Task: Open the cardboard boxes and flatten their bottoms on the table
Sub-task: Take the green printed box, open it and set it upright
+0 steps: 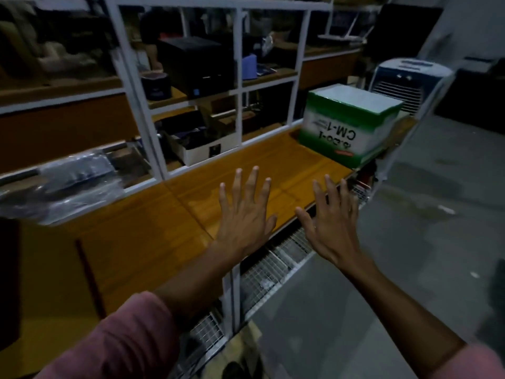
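Green-and-white cardboard box point(348, 124) sits closed; fingers point(255, 181) of both hands spread, empty.

Both forearms are bare below short pink sleeves point(128, 335). The left hand point(243, 214) wears nothing; the right hand point(332, 222) has thin rings on two fingers.

Table point(131, 242) is wide open up to the box point(347, 127); white rack point(142, 86) walls off the back.
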